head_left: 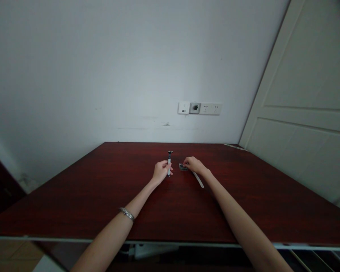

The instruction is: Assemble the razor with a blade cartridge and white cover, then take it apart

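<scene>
My left hand [161, 171] is closed around the pale handle of a razor [169, 164], held upright with its dark T-shaped head at the top. To its right, the fingertips of my right hand [193, 164] are pinched together at a small flat dark-and-clear packet [183, 167] lying on the table. Whether those fingers grip the packet or only touch it is hard to make out. A narrow white strip [198, 180] lies on the tabletop just below my right hand, its upper end hidden by the hand.
The dark red wooden table [73, 196] reaches back to a white wall with a row of sockets [211, 109]. A pale panelled door [306, 113] stands along the right side. A thin flat strip [236, 147] lies at the far right corner. Beneath the front edge are shelves with white items.
</scene>
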Tool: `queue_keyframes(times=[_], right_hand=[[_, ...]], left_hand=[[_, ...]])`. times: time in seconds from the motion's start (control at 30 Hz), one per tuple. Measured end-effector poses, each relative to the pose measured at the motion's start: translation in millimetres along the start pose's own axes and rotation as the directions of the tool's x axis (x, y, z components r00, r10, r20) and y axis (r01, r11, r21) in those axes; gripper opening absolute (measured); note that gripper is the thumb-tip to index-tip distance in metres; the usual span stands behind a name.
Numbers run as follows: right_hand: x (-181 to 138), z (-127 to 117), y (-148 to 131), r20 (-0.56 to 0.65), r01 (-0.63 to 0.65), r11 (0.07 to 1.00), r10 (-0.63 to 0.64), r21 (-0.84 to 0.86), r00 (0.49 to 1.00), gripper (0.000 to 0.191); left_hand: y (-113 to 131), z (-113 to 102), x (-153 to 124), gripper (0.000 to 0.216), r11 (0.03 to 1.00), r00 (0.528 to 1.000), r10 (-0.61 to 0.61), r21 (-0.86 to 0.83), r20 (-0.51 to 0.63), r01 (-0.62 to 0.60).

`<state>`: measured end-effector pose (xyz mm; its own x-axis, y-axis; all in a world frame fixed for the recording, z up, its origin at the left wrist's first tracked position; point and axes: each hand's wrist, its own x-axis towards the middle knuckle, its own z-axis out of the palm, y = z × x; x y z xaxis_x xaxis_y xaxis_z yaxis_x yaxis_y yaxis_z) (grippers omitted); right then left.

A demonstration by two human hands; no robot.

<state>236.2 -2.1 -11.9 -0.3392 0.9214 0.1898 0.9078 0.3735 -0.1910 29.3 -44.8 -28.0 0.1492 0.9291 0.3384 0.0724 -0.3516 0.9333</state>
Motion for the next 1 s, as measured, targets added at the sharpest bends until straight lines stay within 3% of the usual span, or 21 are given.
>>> queue_keyframes(times=[0.4,0.5,0.7,1.0], right_hand=[[-0.5,1.0,1.4,-0.067,0.043,0.998,-0.039,0.048,0.997,0.018],[-0.8,-3.2,1.3,-0.118,0.096,0.985,-0.08,0.14,0.99,0.022],[-3.4,-12.8,-7.4,-0.239,0.211,0.863,-0.11,0.458,0.965,0.024],[-11.6,-21.6,-29.6,-0.177,0.169,0.683,-0.058,0.711,0.982,0.034]], left_hand=[[0.8,-1.3,0.2,0.025,1.0,1.0,-0.019,0.002,-0.001,0.019],[0.7,-1.7,1.0,0.025,1.0,1.0,-0.017,0.006,-0.016,0.017],[3.0,-1.7,2.5,0.024,0.999,0.999,0.029,-0.045,-0.044,-0.031],[7.7,-3.6,3.7,0.029,0.991,0.996,0.053,-0.117,-0.069,-0.061]])
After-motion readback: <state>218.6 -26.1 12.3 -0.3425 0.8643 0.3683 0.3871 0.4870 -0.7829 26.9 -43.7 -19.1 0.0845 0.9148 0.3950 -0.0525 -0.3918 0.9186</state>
